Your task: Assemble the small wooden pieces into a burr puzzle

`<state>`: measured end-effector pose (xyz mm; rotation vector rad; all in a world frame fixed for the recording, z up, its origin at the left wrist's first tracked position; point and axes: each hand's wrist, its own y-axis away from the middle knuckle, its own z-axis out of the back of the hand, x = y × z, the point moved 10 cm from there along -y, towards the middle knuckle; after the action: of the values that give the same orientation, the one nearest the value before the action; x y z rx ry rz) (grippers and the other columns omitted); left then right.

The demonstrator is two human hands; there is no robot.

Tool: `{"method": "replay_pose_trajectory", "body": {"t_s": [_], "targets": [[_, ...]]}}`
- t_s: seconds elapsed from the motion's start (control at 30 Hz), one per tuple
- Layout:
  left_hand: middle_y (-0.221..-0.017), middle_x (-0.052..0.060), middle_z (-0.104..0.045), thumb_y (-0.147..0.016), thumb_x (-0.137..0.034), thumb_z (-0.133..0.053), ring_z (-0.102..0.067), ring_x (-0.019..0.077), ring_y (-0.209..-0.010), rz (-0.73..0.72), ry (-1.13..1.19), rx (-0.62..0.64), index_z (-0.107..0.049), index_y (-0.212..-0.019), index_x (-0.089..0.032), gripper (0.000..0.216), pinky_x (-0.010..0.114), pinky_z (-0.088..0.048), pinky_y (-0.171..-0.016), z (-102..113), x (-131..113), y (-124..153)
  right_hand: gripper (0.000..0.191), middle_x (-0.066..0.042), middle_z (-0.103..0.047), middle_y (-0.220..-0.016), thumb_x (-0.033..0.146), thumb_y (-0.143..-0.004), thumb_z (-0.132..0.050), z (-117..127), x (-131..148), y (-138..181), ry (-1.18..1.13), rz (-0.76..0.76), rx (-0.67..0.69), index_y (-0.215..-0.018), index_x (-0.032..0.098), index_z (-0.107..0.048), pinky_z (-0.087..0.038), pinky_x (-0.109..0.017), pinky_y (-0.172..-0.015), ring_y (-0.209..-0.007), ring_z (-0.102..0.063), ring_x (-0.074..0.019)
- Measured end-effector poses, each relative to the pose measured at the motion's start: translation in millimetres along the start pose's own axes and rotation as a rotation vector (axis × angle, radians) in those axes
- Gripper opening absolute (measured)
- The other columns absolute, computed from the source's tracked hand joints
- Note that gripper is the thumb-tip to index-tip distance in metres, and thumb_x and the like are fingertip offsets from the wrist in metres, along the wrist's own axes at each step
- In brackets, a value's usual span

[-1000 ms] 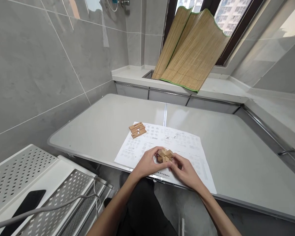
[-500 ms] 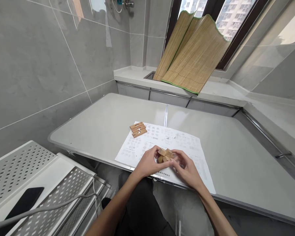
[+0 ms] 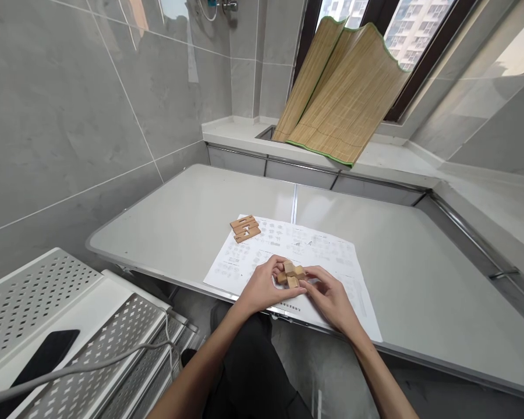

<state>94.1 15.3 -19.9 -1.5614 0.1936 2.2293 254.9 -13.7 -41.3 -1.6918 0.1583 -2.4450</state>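
Observation:
Between my two hands is a wooden burr puzzle [image 3: 291, 272], a light-brown cluster of interlocking blocks with square ends. My left hand [image 3: 264, 285] grips its left side, thumb along the near edge and fingers curled behind. On the opposite side, my right hand [image 3: 329, 294] pinches the puzzle with thumb and fingers. Both hands are just above a white printed sheet [image 3: 327, 250] covered in small diagrams. Farther left, flat slotted wooden pieces [image 3: 245, 228] lie side by side on the sheet's corner.
The sheet lies on a light grey folding table [image 3: 179, 215]. A white perforated rack [image 3: 35, 291] with a black phone [image 3: 48, 349] and a grey cable [image 3: 113, 356] stands at lower left. A bamboo mat [image 3: 344, 99] leans against the window on the ledge behind.
The burr puzzle has turned between my hands, so different block ends face up. My right fingers have closed in on its right side. The slotted pieces have stayed put.

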Motion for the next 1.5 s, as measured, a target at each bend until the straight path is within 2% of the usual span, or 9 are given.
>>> {"method": "replay_pose_trajectory", "body": {"t_s": [0.2,0.43,0.63,0.8,0.93,1.13,1.23,1.33,1.5], "targets": [[-0.102,0.001,-0.075,-0.073,-0.049,-0.088,-0.068,0.0205,-0.090,-0.024,0.004,0.030,-0.063,-0.114,-0.024,0.055,0.031,-0.053,-0.079,-2.5,-2.5,-0.5,0.039,-0.010,-0.079,-0.110,0.051,-0.099,-0.065,0.8,-4.9,3.1,-0.032,-0.042,0.003,-0.124,0.022,-0.072,-0.057,-0.040,-0.088,-0.100,-0.073,-0.0292],[-0.109,0.005,-0.068,-0.072,-0.046,-0.090,-0.066,0.0249,-0.099,-0.157,-0.175,0.037,-0.067,-0.110,-0.024,0.049,0.035,-0.053,-0.084,-9.2,-11.0,-1.6,0.035,-0.009,-0.076,-0.106,0.052,-0.100,-0.062,0.9,9.8,3.1,0.013,0.041,0.022,-0.117,0.025,-0.077,-0.055,-0.038,-0.083,-0.096,-0.070,-0.0271],[-0.129,0.011,-0.059,-0.070,-0.044,-0.093,-0.052,0.0356,-0.126,-0.217,-0.387,-0.129,-0.066,-0.116,-0.024,0.057,0.052,-0.048,-0.107,-4.0,-3.2,-2.3,0.038,-0.010,-0.075,-0.118,0.054,-0.097,-0.066,19.8,-2.3,4.8,-0.011,-0.025,-0.168,-0.118,0.024,-0.074,-0.055,-0.038,-0.089,-0.105,-0.069,-0.0275],[-0.144,0.015,-0.053,-0.074,-0.045,-0.092,-0.040,0.0394,-0.140,-0.172,-0.442,-0.204,-0.060,-0.132,-0.023,0.070,0.059,-0.041,-0.116,0.3,3.5,-2.6,0.045,-0.008,-0.077,-0.094,0.057,-0.095,-0.066,28.0,-12.5,6.4,-0.020,-0.115,-0.250,-0.121,0.021,-0.072,-0.056,-0.038,-0.083,-0.085,-0.070,-0.0251],[-0.140,0.013,-0.055,-0.087,-0.049,-0.080,-0.046,0.0346,-0.137,-0.180,-0.378,-0.205,-0.058,-0.135,-0.025,0.058,0.055,-0.043,-0.115,2.2,-0.7,-1.9,0.045,-0.007,-0.077,-0.093,0.058,-0.094,-0.066,27.1,-9.0,5.7,-0.001,-0.110,-0.243,-0.119,0.021,-0.073,-0.056,-0.038,-0.081,-0.081,-0.070,-0.0247],[-0.132,0.011,-0.059,-0.096,-0.039,-0.070,-0.050,0.0324,-0.131,-0.206,-0.404,-0.178,-0.070,-0.112,-0.025,0.021,0.051,-0.045,-0.111,0.0,-2.4,-0.7,0.039,-0.008,-0.076,-0.114,0.054,-0.098,-0.063,13.7,-2.9,4.1,-0.033,-0.066,-0.118,-0.121,0.023,-0.072,-0.057,-0.036,-0.081,-0.084,-0.070,-0.0228],[-0.129,0.010,-0.060,-0.098,-0.036,-0.069,-0.050,0.0307,-0.130,-0.216,-0.361,-0.186,-0.069,-0.105,-0.024,0.014,0.048,-0.046,-0.109,1.9,-2.1,-0.2,0.038,-0.008,-0.076,-0.113,0.054,-0.098,-0.065,13.4,-2.6,4.9,-0.057,-0.058,-0.117,-0.120,0.024,-0.072,-0.056,-0.036,-0.081,-0.082,-0.069,-0.0218],[-0.124,0.009,-0.062,-0.101,-0.033,-0.064,-0.053,0.0288,-0.125,-0.192,-0.298,-0.248,-0.066,-0.103,-0.023,0.011,0.046,-0.047,-0.107,10.5,-0.4,-0.1,0.039,-0.007,-0.077,-0.105,0.054,-0.096,-0.066,17.0,-6.8,6.2,-0.072,-0.084,-0.158,-0.118,0.023,-0.072,-0.056,-0.036,-0.081,-0.080,-0.068,-0.0216],[-0.114,0.010,-0.063,-0.106,-0.031,-0.053,-0.055,0.0278,-0.117,-0.092,-0.319,-0.467,-0.057,-0.098,-0.022,0.013,0.047,-0.048,-0.104,32.3,6.1,5.0,0.044,-0.008,-0.075,-0.096,0.058,-0.093,-0.068,21.6,-13.2,6.6,-0.011,-0.130,-0.229,-0.114,0.020,-0.073,-0.052,-0.034,-0.077,-0.083,-0.066,-0.0223]]}}
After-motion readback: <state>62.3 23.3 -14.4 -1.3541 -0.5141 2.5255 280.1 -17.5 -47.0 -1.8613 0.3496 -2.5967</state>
